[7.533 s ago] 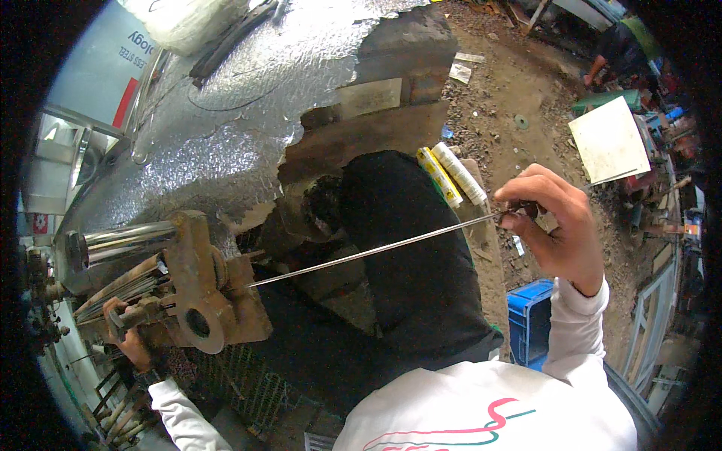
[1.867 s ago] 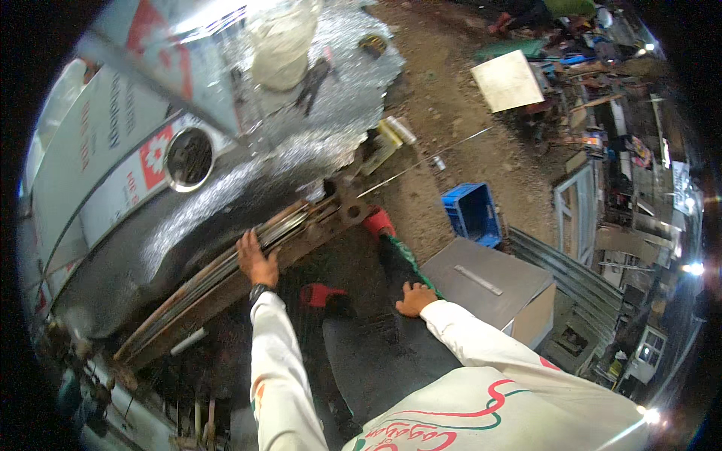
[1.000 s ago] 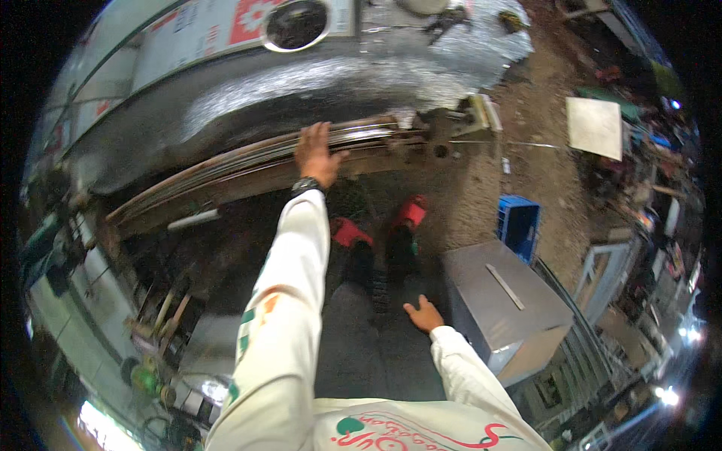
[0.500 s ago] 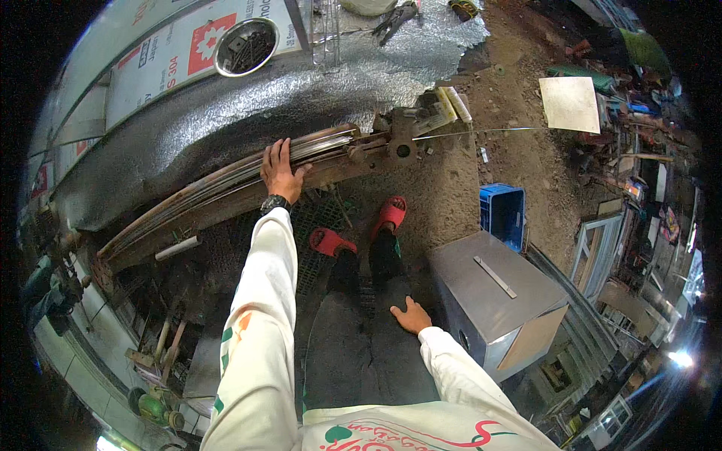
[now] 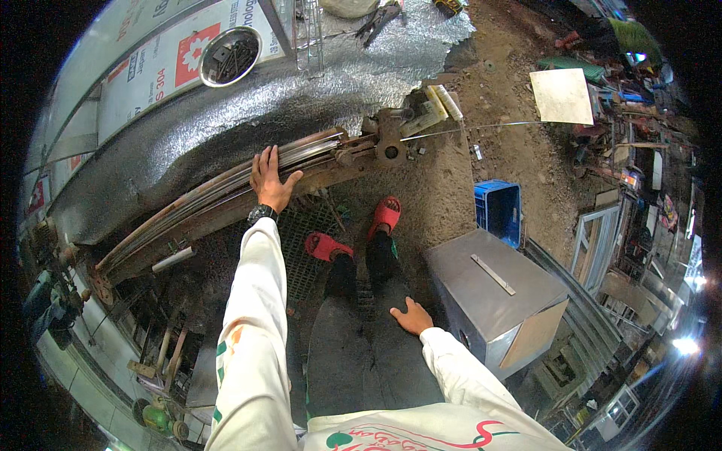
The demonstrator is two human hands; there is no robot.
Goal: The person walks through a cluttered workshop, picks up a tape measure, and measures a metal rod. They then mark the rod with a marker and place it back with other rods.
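As you look down, taking the middle of your view as the centre of the dial, your left hand (image 5: pixel 272 184) is at ten o'clock, laid over the bundle of metal rods (image 5: pixel 314 149). Its fingers are straight and slightly spread, the thumb stands off toward two o'clock, and nothing is clasped; you cannot tell how hard it presses. The bundle slants from nine o'clock up to twelve, alongside a rusty beam (image 5: pixel 320 172).

Your right hand (image 5: pixel 411 317) is at five o'clock, resting on your right thigh (image 5: pixel 395 342), loosely spread and holding nothing that shows.

At one o'clock, the beam's far end carries a rusty plate (image 5: pixel 392 134) with a round hole. From beside it a thin rod (image 5: pixel 489 125) reaches toward a pale square board (image 5: pixel 562 95) at two o'clock; whether they touch is unclear. Two tubes (image 5: pixel 450 103) lie just above the plate, toward one o'clock.

A steel bowl (image 5: pixel 219 85) of dark small pieces sits at eleven o'clock, a blue crate (image 5: pixel 488 188) at three, a metal box (image 5: pixel 481 289) at four, and a white pipe (image 5: pixel 174 259) at nine.
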